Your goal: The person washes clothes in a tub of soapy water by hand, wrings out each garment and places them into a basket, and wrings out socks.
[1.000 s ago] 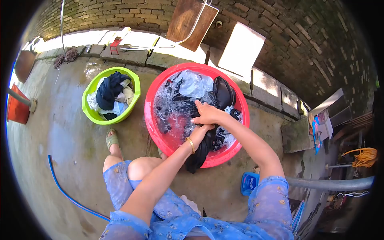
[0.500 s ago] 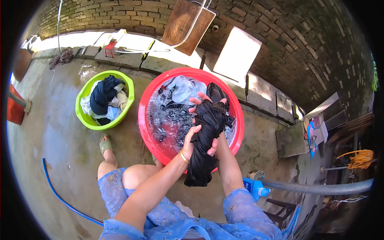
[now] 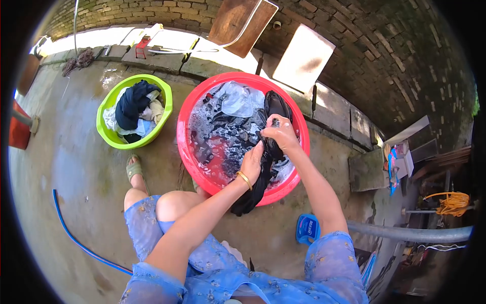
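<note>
My left hand (image 3: 251, 163) and my right hand (image 3: 281, 134) are both closed on a wet black garment (image 3: 253, 191) over the right side of a red basin (image 3: 186, 147). One end of the garment hangs across the near rim. My right hand is a fist with the cloth bunched in it; my left hand grips lower down, its fingers partly hidden. Soapy water and dark clothes fill the basin. A pale blue-white cloth (image 3: 238, 101) floats near its far side, and black fabric (image 3: 277, 105) bulges just beyond my right hand.
At the left stands a green basin (image 3: 104, 134) holding dark and light clothes. A blue bottle (image 3: 307, 229) is on the concrete floor near my right knee. A metal pole (image 3: 410, 233) juts in from the right. A blue hose (image 3: 81, 253) lies at lower left.
Both hands have lowered the black garment from above the basin into its right side. My right hand has gone from spread fingers to a fist. The view has shifted slightly.
</note>
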Available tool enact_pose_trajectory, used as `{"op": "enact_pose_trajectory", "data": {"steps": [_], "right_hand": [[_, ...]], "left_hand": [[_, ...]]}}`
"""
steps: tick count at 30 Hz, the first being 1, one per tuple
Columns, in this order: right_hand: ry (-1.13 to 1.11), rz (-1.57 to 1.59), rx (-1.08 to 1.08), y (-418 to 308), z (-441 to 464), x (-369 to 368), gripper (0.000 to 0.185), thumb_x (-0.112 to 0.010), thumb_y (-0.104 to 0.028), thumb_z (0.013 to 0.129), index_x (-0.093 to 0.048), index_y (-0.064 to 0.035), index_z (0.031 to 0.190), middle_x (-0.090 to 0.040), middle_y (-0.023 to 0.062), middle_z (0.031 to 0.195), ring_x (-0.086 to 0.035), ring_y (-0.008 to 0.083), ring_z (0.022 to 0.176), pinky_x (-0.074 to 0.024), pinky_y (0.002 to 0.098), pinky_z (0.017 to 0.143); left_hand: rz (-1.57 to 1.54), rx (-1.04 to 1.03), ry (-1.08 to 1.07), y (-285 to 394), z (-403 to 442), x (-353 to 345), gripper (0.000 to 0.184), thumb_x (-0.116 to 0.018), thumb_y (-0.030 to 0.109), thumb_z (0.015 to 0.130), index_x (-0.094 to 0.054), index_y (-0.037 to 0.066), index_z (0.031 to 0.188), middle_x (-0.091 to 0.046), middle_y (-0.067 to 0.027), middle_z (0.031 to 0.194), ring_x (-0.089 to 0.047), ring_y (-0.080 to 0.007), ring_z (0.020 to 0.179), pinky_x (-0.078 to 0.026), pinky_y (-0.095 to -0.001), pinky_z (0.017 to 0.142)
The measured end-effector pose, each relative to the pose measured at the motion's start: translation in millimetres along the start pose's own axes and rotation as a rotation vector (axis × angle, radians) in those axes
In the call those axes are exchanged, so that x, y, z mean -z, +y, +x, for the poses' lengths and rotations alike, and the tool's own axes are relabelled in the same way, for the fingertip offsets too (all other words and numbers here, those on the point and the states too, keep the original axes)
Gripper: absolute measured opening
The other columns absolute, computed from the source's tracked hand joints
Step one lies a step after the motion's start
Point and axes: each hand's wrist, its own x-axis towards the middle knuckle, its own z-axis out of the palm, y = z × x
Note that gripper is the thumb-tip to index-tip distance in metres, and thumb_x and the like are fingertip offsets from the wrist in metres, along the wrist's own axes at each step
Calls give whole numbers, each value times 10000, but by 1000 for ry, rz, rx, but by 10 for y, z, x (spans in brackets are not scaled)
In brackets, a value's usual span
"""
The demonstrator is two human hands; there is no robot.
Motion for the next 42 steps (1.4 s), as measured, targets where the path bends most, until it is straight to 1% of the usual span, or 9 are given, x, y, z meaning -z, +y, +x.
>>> {"op": "enact_pose_trajectory", "data": {"steps": [8,11,16,18,22,30,36,38,42], "right_hand": [[-117,66,143,-175,-197,-86,367,-771,-174,704,-552,-59,976,-556,21,950,-517,96,885,-424,241,769],[-39,78,40,-124,-190,-72,340,-775,-108,676,-550,-65,927,-570,4,855,-534,76,795,-440,230,710],[172,82,194,-380,-69,-214,320,-765,-74,628,-546,-66,861,-567,7,797,-552,95,752,-446,243,682],[184,-280,664,-594,-38,-292,329,-766,-80,601,-545,-46,842,-570,45,816,-572,154,780,-449,268,699],[-230,-419,960,-747,-95,-564,299,-735,-73,599,-554,-54,836,-565,90,850,-576,277,825,-482,343,718],[-164,-448,1211,-561,-527,-583,376,-724,-89,532,-538,-59,858,-555,108,908,-581,299,878,-481,370,706],[831,-88,492,-20,-981,-310,316,-713,-25,686,-494,-27,914,-572,112,894,-588,226,785,-491,348,752],[807,876,31,255,-1044,-445,182,-621,-35,772,-520,-11,922,-597,99,894,-605,204,787,-499,333,769],[395,1475,-243,958,-1030,-782,357,-401,-232,883,-578,2,1086,-642,140,1006,-650,242,867,-547,352,768]], "left_hand": [[537,-157,195,2,83,197,503,-362,406,979,-583,-45,1010,-625,-84,825,-563,-137,743,-451,-291,677],[309,-167,262,18,152,182,442,-477,362,917,-562,-54,793,-615,-161,741,-569,-237,686,-423,-374,648],[-508,136,243,64,233,343,389,-486,382,921,-517,3,1004,-608,-86,746,-538,-129,592,-459,-252,538],[-111,-185,562,-746,594,752,320,-494,319,919,-537,8,978,-606,-62,709,-528,-138,543,-451,-265,509],[-668,-55,576,-456,235,575,270,-493,301,906,-586,63,997,-615,-61,935,-606,-163,812,-522,-302,705],[-1286,434,-482,71,-63,471,297,-495,314,910,-585,63,1041,-629,-82,985,-618,-198,887,-511,-335,810],[-721,442,76,276,163,280,239,-616,132,829,-605,-10,1022,-661,-121,967,-641,-218,875,-513,-351,840],[-484,322,180,281,166,266,301,-633,25,770,-589,-13,1066,-654,-118,991,-637,-219,903,-508,-364,856],[-387,151,41,371,40,166,432,-632,-45,718,-550,-5,1141,-638,-104,1037,-624,-214,946,-494,-377,884]]}}
